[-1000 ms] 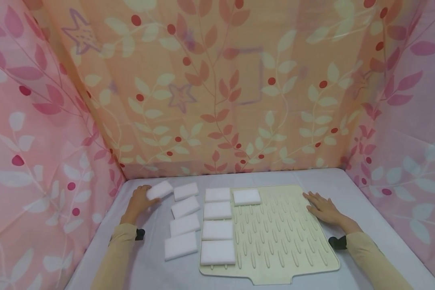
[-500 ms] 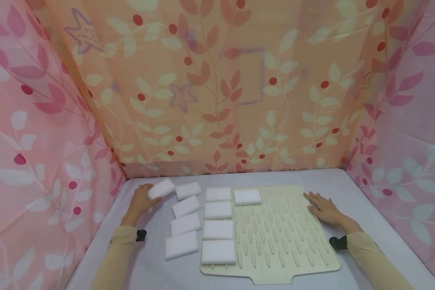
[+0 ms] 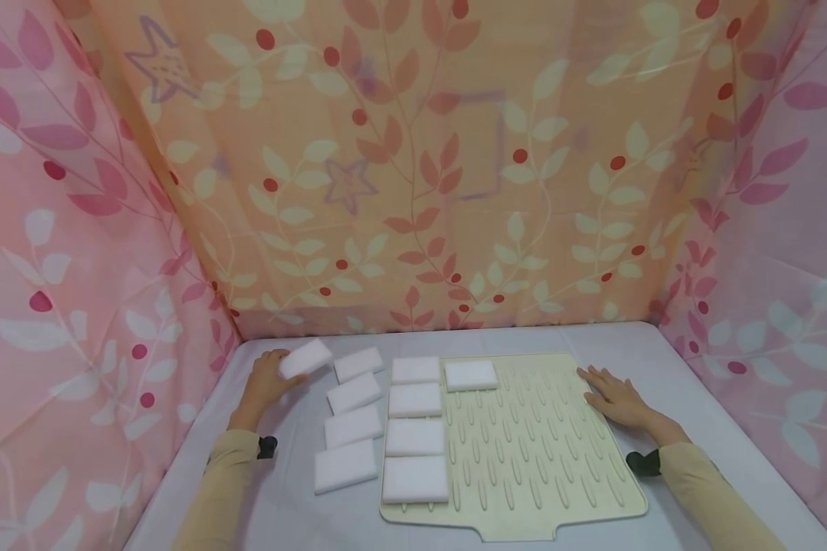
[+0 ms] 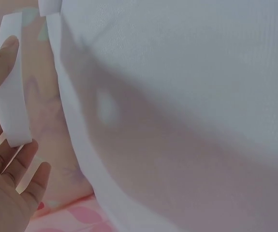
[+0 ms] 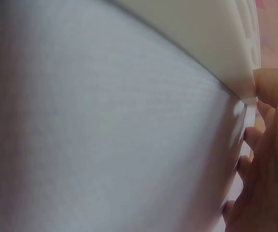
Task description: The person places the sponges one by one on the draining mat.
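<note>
On the mat (image 3: 527,444), its right edge touched by the outstretched right hand (image 3: 616,398), five blocks (image 3: 415,479) are laid; left of it, four loose blocks (image 3: 345,465) seem unplaced, a tenth block (image 3: 306,359) pinched by the left hand (image 3: 263,380).

A long, plain, pale yellow-beige fabric sleeve (image 3: 210,497) covers the person's left forearm down to the wrist, and a matching pale yellow-beige right sleeve (image 3: 717,497) covers the other. A small black rounded device (image 3: 269,447) juts from the left cuff's inner side; a similar black right-wrist device (image 3: 642,461) sits opposite.
</note>
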Tool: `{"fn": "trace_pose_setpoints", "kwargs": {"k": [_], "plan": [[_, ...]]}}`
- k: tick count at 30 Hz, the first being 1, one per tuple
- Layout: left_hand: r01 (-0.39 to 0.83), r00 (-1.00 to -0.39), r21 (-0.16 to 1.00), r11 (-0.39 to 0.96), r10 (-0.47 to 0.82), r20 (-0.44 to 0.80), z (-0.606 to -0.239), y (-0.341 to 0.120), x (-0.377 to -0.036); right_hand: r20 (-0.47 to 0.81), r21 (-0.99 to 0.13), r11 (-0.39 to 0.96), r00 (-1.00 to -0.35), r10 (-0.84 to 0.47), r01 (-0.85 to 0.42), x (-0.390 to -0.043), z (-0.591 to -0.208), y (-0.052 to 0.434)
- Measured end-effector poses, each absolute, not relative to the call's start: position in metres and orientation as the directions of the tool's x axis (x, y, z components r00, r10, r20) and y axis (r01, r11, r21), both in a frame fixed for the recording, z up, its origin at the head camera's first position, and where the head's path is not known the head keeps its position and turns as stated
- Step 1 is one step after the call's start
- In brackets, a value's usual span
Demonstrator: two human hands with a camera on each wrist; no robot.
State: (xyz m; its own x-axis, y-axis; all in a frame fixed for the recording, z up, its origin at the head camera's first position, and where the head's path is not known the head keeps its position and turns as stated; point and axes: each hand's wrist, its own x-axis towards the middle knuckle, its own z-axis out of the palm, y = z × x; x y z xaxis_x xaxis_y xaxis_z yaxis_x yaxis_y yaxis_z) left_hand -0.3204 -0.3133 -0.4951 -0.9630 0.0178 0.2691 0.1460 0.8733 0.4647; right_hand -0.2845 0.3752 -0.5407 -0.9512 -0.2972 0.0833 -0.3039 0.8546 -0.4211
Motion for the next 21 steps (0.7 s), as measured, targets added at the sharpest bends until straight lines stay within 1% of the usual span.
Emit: {"fn": "trace_pose_setpoints", "kwargs": {"k": [6,14,21], "plan": [[0.166,-0.964,0.486,0.858,0.037,0.265,-0.489,-0.306,-0.320,0.078,-0.417,0.857,-0.952,-0.297,-0.302,-0.284,-0.540,0.375],[0.244,-0.945,0.497,0.833,0.089,0.316,-0.488,-0.290,-0.322,0.151,-0.424,0.838,-0.939,-0.310,-0.344,-0.283,-0.546,0.376],[0.296,-0.938,0.507,0.810,0.147,0.314,-0.486,-0.273,-0.321,0.072,-0.431,0.853,-0.953,-0.294,-0.295,-0.285,-0.541,0.376]]}}
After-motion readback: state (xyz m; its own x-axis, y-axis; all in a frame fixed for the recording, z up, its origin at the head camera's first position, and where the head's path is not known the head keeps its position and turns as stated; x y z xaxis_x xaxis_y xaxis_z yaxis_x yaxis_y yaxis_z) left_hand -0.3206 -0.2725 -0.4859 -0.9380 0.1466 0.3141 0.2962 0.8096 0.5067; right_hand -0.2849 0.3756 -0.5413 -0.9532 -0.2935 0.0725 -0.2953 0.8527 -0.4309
